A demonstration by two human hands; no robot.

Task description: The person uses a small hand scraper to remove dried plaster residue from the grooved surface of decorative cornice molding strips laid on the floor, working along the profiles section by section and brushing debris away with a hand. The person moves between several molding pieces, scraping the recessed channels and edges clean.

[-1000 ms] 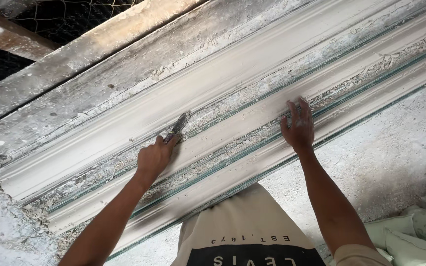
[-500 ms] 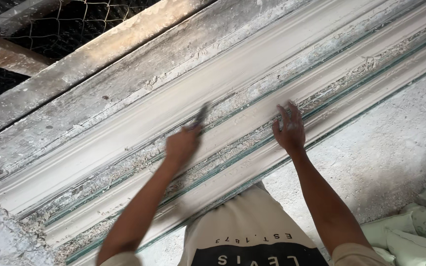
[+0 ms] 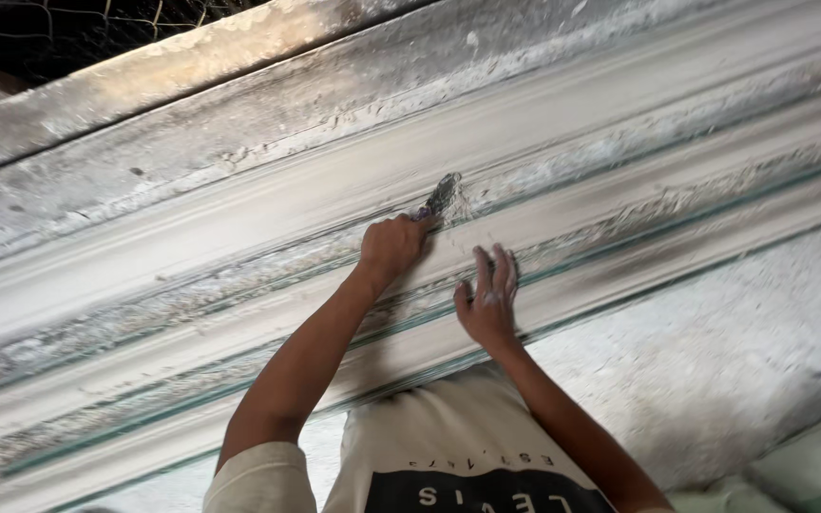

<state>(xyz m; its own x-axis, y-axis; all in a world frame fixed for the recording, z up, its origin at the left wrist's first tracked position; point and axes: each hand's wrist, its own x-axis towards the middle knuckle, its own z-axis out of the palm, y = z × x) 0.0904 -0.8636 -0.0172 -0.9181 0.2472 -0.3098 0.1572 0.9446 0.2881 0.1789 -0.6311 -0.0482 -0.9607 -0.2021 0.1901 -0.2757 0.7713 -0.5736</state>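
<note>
A long white plaster moulding (image 3: 620, 142) with ridges and grooves runs diagonally across the view. My left hand (image 3: 390, 249) is closed around a small plaster-caked trowel (image 3: 441, 197), whose blade tip presses into a groove of the moulding. My right hand (image 3: 488, 302) lies flat, fingers spread, on a lower ridge just right of the left hand. Both forearms reach up from my white printed shirt (image 3: 448, 465) at the bottom.
A rough wooden beam (image 3: 173, 85) lies along the moulding's far side, with dark wire mesh (image 3: 68, 28) behind it at top left. A pale dusty floor (image 3: 715, 342) shows at lower right, and pale sacks (image 3: 810, 470) sit in the bottom right corner.
My left hand has moved the trowel rightward along the groove. My right hand has slid left and lower, so the two hands are now close together.
</note>
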